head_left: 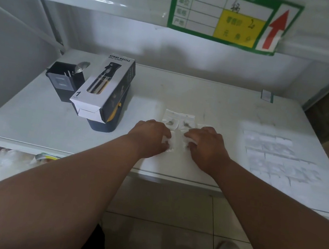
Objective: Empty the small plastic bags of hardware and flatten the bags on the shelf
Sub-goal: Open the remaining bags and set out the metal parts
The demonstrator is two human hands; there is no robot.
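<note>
A person's left hand (pixel 151 137) and right hand (pixel 204 143) pinch opposite ends of one small clear plastic bag (pixel 175 141) near the middle of the front edge of a white shelf (pixel 215 97), fingers curled down onto the crumpled film. The bag lies between the two hands, its long axis running left to right, parallel to the front edge; what it contains cannot be made out. Just behind the fingertips, toward the shelf's back, two more small bags (pixel 178 120) lie flat side by side, each a thin transparent rectangle with a dark cluster of metal hardware (pixel 170 122) showing through. Along the right edge, a patchwork of flattened clear bags (pixel 276 155) lies spread in rough rows, glossy and wrinkled. At the left rear corner, a tilted cardboard box marked "SPRAY BOTTLE" (pixel 103 87) leans on a dark blue container (pixel 107 125), beside a black holder (pixel 63 81) with a metal spoon (pixel 81 67) standing in it. A green-bordered label with a red arrow (pixel 232 18) hangs from the tier above.
</note>
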